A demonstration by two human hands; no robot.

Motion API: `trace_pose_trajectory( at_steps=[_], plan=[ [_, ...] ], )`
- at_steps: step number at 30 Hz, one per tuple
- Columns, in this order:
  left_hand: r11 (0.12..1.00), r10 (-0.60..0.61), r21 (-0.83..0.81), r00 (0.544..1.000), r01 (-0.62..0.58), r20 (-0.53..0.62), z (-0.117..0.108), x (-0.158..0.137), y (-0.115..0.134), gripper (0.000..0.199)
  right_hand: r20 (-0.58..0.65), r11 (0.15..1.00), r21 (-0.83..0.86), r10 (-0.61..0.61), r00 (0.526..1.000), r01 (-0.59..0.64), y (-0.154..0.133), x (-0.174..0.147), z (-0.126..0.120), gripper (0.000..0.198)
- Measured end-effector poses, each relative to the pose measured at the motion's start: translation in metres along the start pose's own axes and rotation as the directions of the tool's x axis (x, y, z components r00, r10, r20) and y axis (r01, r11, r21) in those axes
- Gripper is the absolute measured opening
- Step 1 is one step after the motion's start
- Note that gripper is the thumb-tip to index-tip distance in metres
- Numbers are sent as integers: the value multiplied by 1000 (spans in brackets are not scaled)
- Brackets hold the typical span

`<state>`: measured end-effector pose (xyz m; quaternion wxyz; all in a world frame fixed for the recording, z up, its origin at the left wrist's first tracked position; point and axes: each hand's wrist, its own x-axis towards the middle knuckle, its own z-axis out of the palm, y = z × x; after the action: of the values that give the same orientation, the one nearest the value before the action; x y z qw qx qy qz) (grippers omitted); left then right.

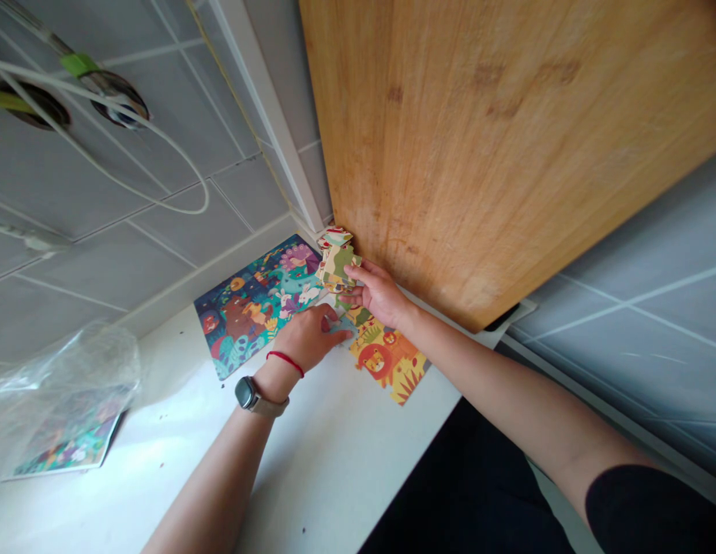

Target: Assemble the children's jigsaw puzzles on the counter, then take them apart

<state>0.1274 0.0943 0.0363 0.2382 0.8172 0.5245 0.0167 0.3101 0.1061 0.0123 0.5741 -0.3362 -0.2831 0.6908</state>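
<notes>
My right hand [379, 292] pinches a green-and-cream puzzle piece [339, 263], thumb on top. A loose pile of puzzle pieces [333, 236] shows just behind it. My left hand [308, 337], with a watch and a red string at its wrist, has thumb and fingers closed around a light blue puzzle piece [342, 334] near the tabletop; the fingers partly hide it. Beside both hands lies a joined section of puzzle [386, 360], orange and yellow with lions, its upper end under my right hand.
A dark blue animal picture [242, 308] lies flat against the tiled wall. Clear plastic wrap [63, 377] partly covers a small picture sheet [72, 446] at left. A large wooden board [478, 154] rises behind my right hand. A white cable [188, 158] hangs upper left.
</notes>
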Motion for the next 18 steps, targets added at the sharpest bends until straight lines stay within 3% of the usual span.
trace_pose_trajectory(
  at_steps=[8,18],
  plan=[
    [987,-10,158,999,16,-37,2,-11,21,49,1,1000,-7,-8,1000,8,1,0,0,27],
    [986,21,166,1000,-19,-10,0,-12,22,54,4,1000,4,-7,1000,7,0,0,0,26]
  ],
)
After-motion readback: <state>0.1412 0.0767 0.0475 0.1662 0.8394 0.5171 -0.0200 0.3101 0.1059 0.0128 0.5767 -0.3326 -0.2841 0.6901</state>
